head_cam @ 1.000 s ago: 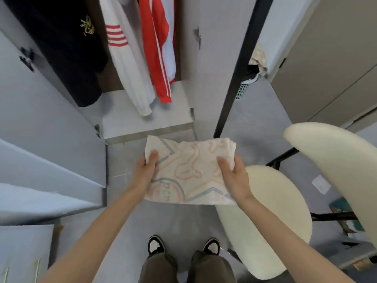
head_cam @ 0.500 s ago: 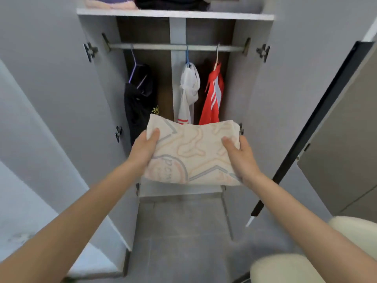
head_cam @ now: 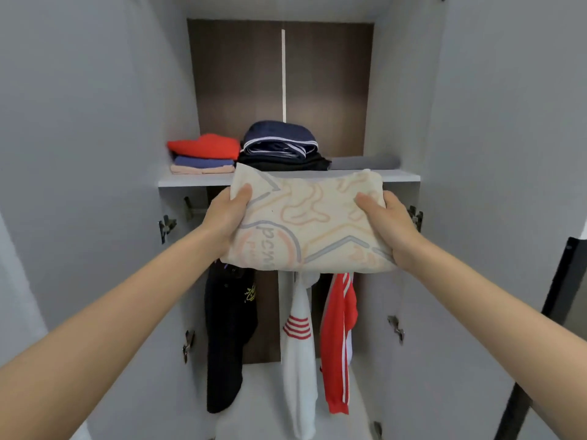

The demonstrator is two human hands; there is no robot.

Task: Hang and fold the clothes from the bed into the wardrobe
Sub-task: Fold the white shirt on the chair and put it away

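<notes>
A folded cream garment (head_cam: pixel 305 220) with pastel line print is held flat in front of the wardrobe's upper shelf (head_cam: pixel 400 177). My left hand (head_cam: pixel 227 217) grips its left edge, thumb on top. My right hand (head_cam: pixel 386 225) grips its right edge the same way. The garment's far edge is level with the shelf front. On the shelf lie a folded red, blue and pink stack (head_cam: pixel 203 154) at the left and a navy and black stack (head_cam: pixel 279 147) in the middle.
Below the shelf hang a black garment (head_cam: pixel 227 338), a white one with red stripes (head_cam: pixel 298 360) and a red one with white stripes (head_cam: pixel 336 341). Open grey doors (head_cam: pixel 79 154) flank the wardrobe on both sides. The shelf's right part (head_cam: pixel 365 163) is bare.
The view has swung up from the floor to the wardrobe's upper shelf. Both hands have lifted the folded garment from waist height up to the shelf front, grip unchanged.
</notes>
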